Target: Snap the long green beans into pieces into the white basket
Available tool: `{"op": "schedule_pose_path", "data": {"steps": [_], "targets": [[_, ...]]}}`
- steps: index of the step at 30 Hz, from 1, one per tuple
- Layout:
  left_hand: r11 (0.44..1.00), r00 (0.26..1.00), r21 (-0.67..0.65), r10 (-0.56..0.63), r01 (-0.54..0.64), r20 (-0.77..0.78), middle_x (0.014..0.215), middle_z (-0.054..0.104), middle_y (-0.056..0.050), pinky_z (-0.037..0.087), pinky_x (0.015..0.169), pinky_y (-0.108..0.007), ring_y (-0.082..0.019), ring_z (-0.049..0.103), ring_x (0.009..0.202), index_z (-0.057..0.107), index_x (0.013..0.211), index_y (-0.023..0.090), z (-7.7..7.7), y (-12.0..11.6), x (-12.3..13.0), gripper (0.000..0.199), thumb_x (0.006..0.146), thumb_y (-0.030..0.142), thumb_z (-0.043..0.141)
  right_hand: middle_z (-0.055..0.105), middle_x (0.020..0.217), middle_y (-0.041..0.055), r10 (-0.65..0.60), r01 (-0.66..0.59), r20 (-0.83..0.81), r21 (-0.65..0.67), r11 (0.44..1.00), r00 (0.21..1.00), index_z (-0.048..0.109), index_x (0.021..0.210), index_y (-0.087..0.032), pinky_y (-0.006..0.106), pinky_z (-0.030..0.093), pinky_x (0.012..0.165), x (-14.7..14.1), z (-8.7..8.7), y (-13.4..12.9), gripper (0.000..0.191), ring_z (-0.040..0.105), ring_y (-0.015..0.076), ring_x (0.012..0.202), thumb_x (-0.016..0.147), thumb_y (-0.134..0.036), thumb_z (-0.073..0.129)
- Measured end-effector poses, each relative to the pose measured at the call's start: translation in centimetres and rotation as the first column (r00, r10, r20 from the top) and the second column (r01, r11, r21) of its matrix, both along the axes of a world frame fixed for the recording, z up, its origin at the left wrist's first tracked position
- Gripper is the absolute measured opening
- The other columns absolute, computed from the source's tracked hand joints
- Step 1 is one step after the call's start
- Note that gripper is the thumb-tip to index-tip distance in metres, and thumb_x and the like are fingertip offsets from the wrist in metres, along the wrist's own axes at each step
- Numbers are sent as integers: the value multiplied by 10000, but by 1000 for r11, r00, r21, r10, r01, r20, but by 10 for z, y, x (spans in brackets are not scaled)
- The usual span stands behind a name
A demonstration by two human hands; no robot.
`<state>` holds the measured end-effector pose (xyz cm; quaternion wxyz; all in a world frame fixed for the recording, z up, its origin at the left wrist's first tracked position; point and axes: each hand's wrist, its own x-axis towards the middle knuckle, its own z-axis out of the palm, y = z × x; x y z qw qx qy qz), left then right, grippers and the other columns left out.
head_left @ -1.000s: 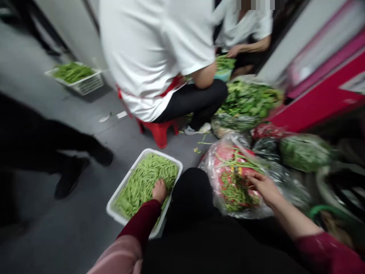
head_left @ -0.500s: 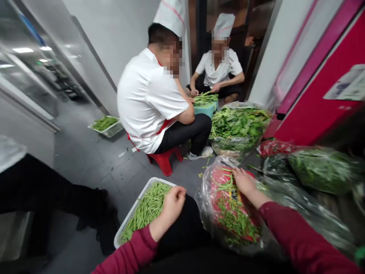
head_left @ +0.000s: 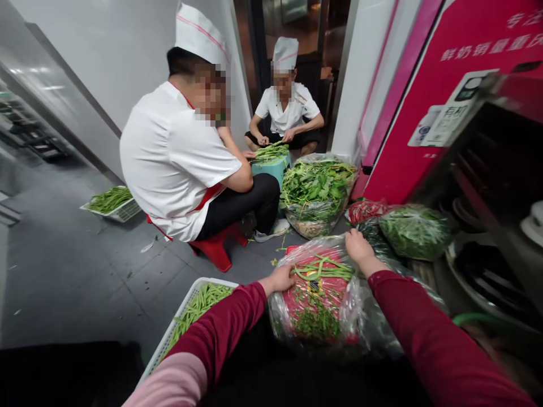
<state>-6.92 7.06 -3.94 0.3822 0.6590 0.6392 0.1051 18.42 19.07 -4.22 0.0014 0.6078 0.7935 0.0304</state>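
Note:
In front of my knees a red surface (head_left: 292, 299) lies in clear plastic film (head_left: 348, 305). Several long green beans (head_left: 326, 270) lie across its far part, and small green trimmings (head_left: 316, 322) are heaped nearer me. My left hand (head_left: 280, 279) has its fingers curled at the left ends of the beans. Beyond their right ends, my right hand (head_left: 358, 246) is closed on the film's edge. A white basket (head_left: 163, 342) of cut green bean pieces (head_left: 199, 308) stands to the left, partly hidden by my left sleeve.
A co-worker (head_left: 178, 152) sits on a red stool (head_left: 220, 249); another (head_left: 288, 107) squats behind a turquoise stool (head_left: 271, 168) piled with beans. A large bag of leafy greens (head_left: 318, 192), another bagged bunch (head_left: 416, 229) and a far basket (head_left: 123, 212) are on the floor. A pink cabinet (head_left: 394, 152) stands right.
My left hand has moved right, from above the basket to the beans' left ends. My right hand has shifted to the film's far edge. The view has turned right.

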Motion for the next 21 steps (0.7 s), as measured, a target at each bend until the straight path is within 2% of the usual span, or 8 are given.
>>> {"op": "schedule_pose_path", "data": {"steps": [3,6,11,13,15,17,19,21], "targets": [[996,995,-24,89,-87,55,738,600,-20,444,688,-236,-129,549,687,585,922,131,2,17,3,220,708,175,559,495,1083,172,86,-86,5,-48,995,996,587,995,-99,291,402,772,5,9,-11,350,475,221,955,840,-44,278],[974,966,-78,220,-211,134,682,579,-10,436,570,-206,-91,522,564,507,1058,120,-2,22,13,287,811,261,465,458,1188,151,206,-205,12,-40,978,979,591,976,-131,301,383,817,1,14,-44,291,420,234,1049,847,-95,332],[944,925,-190,309,-270,220,560,552,-10,419,501,-201,-82,497,465,554,920,102,0,12,27,236,826,300,468,456,1210,137,333,-315,-124,144,938,935,570,998,-172,375,366,862,6,20,-107,243,413,258,1063,846,-173,382],[940,917,-166,329,-296,227,599,564,-22,435,551,-215,-95,522,524,568,866,119,5,-2,27,187,811,278,488,471,1183,144,311,-225,-299,289,931,902,564,970,-168,389,354,887,13,24,-124,209,416,265,1082,835,-214,411],[936,912,-35,349,-350,217,722,585,-36,447,657,-237,-118,553,663,563,885,151,11,-21,19,145,785,243,510,514,1108,158,192,2,-512,355,935,837,542,962,-155,397,373,858,23,28,-139,213,462,270,1039,823,-248,411],[874,897,215,402,-436,186,895,577,-54,429,780,-265,-147,548,839,540,943,176,14,-42,6,203,747,228,544,576,965,139,-15,266,-700,252,931,714,498,1014,-145,384,408,779,36,32,-153,258,537,256,906,823,-263,370],[753,844,395,519,-527,137,1022,539,-88,407,849,-302,-186,514,967,500,1017,167,9,-61,-10,355,691,261,606,600,847,109,-246,453,-769,64,889,591,468,1057,-141,364,417,705,47,31,-167,298,567,244,778,825,-272,334],[702,758,322,646,-635,85,1049,524,-131,426,820,-328,-222,514,980,461,1071,132,-3,-76,-21,539,616,321,680,606,841,120,-450,550,-717,-112,828,532,469,1068,-138,365,410,685,53,21,-182,336,572,261,765,813,-323,354]]}}
